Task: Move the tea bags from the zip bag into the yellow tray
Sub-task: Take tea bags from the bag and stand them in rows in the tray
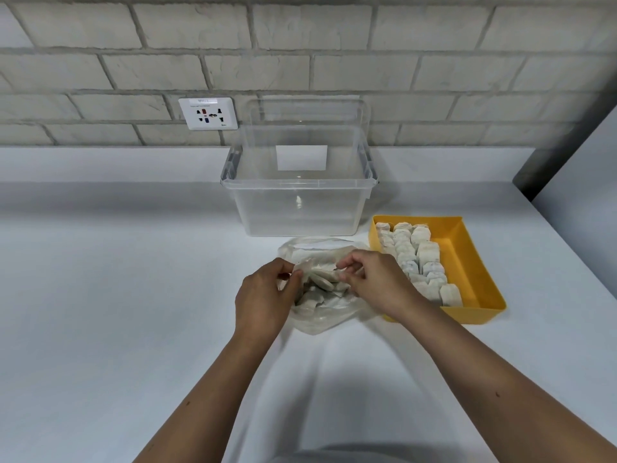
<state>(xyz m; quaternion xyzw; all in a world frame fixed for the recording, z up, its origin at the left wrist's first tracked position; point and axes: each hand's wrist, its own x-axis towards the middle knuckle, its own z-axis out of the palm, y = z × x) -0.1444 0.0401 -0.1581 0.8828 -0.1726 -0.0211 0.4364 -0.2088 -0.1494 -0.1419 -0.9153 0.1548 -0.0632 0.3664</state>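
Observation:
A clear zip bag [320, 315] lies on the white table in front of me, with several pale tea bags [320, 280] showing inside its mouth. My left hand [263, 295] pinches the bag's left edge between thumb and fingers. My right hand [370, 279] pinches the right side of the opening, or a tea bag there; I cannot tell which. To the right stands the yellow tray [467, 262]. Rows of tea bags [417, 259] fill its left half, and its right half is bare.
A clear plastic storage box [297, 202] without a lid stands just behind the zip bag, near the brick wall. A wall socket [208, 113] sits to the left of the box. A grey post [561, 152] rises at the table's far right.

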